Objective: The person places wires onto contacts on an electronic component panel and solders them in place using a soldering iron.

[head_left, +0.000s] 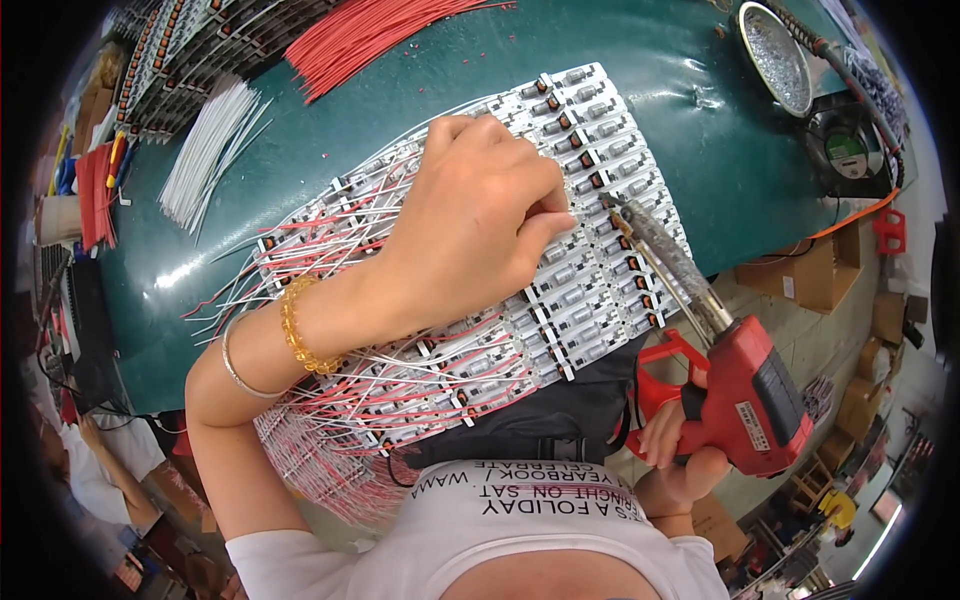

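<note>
A large panel of joined white circuit boards point(580, 290) lies tilted across the green table's near edge, with many red and white wires point(340, 240) fanning out to its left. My left hand point(480, 205) is over the panel's middle, thumb and fingers pinched together; whatever is between them is hidden. In my right hand point(675, 450) is a red soldering gun point(745, 390), gripped by its handle. Its long dark tip points up and left to the panel's right part, close to my left fingertips. Whether the tip touches a board I cannot tell.
Loose red wires point(365, 40) and white wires point(210, 150) lie at the back left, beside stacked boards point(190, 60). An oval metal dish point(775, 60) and a spool point(848, 152) are far right. A cardboard box point(805, 270) stands below the table's right edge.
</note>
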{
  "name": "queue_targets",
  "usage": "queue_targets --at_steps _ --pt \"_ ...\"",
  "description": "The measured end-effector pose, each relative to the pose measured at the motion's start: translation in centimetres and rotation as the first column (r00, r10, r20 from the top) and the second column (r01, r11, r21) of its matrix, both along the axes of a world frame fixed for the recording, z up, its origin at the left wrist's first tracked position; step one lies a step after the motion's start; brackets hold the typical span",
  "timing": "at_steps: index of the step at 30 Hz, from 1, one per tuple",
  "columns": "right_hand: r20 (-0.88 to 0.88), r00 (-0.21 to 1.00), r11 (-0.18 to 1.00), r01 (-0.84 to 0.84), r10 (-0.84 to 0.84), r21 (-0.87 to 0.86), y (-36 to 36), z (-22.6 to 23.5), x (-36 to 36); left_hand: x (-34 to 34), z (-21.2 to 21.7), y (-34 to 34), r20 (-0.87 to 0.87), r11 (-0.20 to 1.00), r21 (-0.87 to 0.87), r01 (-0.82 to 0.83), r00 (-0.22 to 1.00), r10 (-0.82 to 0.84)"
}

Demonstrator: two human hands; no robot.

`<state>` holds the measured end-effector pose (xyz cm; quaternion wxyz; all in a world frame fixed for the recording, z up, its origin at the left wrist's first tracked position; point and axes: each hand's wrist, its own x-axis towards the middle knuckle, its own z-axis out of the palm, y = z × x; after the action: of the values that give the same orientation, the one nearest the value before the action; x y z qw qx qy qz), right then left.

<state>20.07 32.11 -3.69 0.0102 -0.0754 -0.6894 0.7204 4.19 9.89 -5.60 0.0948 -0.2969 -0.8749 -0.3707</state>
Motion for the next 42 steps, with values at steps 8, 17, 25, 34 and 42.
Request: queue_targets --at_steps 8,17,25,34,42 --pt "0.076 0.997 0.998 0.02 -0.015 -0.052 -0.2 0.3 0.3 -0.3 -0.1 0.1 0.024 0.999 -0.051 -0.001 1.0 0.002" --pt "0.002 0.999 0.999 0.043 -0.043 0.022 -0.1 0.0 0.6 -0.6 -0.2 0.2 0.021 0.998 -0.055 -0.01 1.0 0.011" --pt "-0.07 0.997 0.998 -0.033 0.03 -0.046 0.3 -0.4 -0.1 -0.5 -0.3 0.2 0.003 0.999 -0.04 -0.02 1.0 0.02" --pt "-0.171 0.985 0.986 -0.04 0.013 -0.159 1.1 -1.3 -0.2 -0.6 0.0 -0.1 -0.054 0.996 -0.085 -0.029 0.998 0.024" --pt "-0.151 0.971 0.947 0.137 -0.187 -0.29 0.4 -1.7 -1.2 -1.1 3.4 -13.4 -0.269 0.553 -0.654 -0.516 0.842 0.468"
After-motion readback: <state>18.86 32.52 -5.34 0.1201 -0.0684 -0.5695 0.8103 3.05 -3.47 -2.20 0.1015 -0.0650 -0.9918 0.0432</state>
